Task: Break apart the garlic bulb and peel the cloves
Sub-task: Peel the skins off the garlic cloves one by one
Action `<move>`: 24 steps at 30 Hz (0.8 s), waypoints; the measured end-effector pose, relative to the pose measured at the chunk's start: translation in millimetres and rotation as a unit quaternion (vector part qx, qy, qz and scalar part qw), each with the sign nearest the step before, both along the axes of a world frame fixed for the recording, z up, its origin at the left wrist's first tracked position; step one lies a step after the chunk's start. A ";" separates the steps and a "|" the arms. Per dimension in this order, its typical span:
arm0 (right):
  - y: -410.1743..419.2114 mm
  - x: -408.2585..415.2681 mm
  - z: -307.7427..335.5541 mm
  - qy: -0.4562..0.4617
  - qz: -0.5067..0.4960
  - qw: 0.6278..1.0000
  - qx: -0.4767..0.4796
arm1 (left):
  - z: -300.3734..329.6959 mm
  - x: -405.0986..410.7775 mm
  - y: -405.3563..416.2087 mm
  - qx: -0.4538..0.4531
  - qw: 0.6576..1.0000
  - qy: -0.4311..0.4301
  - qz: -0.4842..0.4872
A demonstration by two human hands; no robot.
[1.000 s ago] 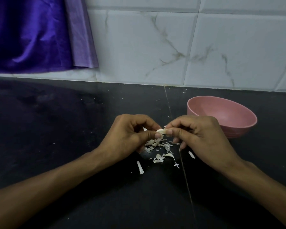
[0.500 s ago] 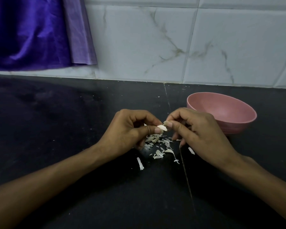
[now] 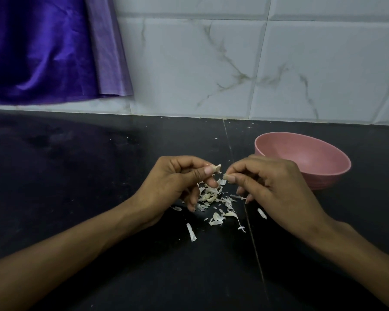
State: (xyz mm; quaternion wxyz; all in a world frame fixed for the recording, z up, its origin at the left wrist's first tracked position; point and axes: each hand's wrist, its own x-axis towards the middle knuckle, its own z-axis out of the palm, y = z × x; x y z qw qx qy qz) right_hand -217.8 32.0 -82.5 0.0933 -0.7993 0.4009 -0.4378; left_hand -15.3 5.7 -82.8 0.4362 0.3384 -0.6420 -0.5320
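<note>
My left hand pinches a small pale garlic clove between thumb and forefinger, just above the counter. My right hand hovers a short gap to the clove's right, thumb and forefinger pinched together; a sliver of skin may be between them, too small to tell. Under both hands lies a loose heap of papery garlic skins on the black counter, with stray curled bits nearer me.
A pink bowl stands just behind and right of my right hand; its visible inside looks bare. A tiled wall closes the back. Purple cloth hangs at the upper left. A seam runs through the counter's middle.
My hands were touching at the clove; now the right fingertips have pulled away to the right, leaving a small gap. The clove stays in my left hand.
</note>
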 end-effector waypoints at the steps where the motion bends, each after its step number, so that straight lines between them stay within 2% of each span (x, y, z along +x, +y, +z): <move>1: -0.6 -0.8 -0.6 0.001 0.001 1.000 -0.003 | -0.1 0.1 0.1 0.005 1.000 -0.001 -0.002; 6: -3.3 -1.8 -2.0 -0.003 0.005 1.000 -0.021 | -0.2 -0.2 -1.2 0.026 1.000 0.001 -0.002; 10: 3.6 -0.7 2.6 -0.030 -0.010 0.999 0.012 | -0.2 0.3 -0.2 0.029 1.000 0.000 -0.009; 18: 5.9 3.5 6.1 -0.053 -0.023 0.998 0.010 | -1.9 -0.1 1.3 0.030 0.999 -0.010 -0.026; 24: 5.3 4.6 1.4 -0.027 -0.026 0.999 -0.009 | -3.2 -2.0 3.8 0.038 0.998 -0.008 -0.048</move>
